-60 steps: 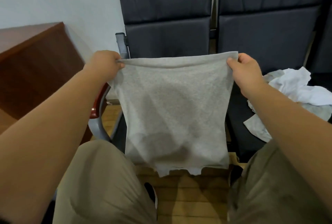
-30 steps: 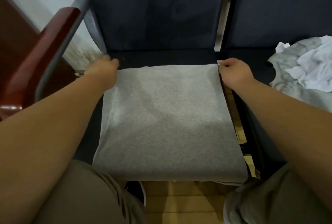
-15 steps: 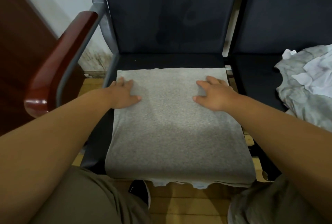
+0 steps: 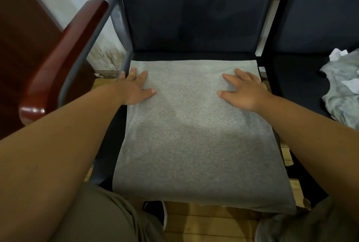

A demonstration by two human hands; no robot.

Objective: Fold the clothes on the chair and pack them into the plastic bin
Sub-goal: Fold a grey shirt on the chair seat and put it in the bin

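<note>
Both my hands, left (image 4: 136, 90) and right (image 4: 243, 91), press flat on the shirt (image 4: 194, 135), apart, to smooth it for folding on the chair (image 4: 194, 18).

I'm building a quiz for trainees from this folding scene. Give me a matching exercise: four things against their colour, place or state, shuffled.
1 grey garment
2 armrest
3 crumpled clothes
4 right hand

A glossy reddish-brown
B spread flat on the chair seat
C open, resting on the garment
D heaped on the neighbouring seat

Pairs: 1-B, 2-A, 3-D, 4-C
</note>
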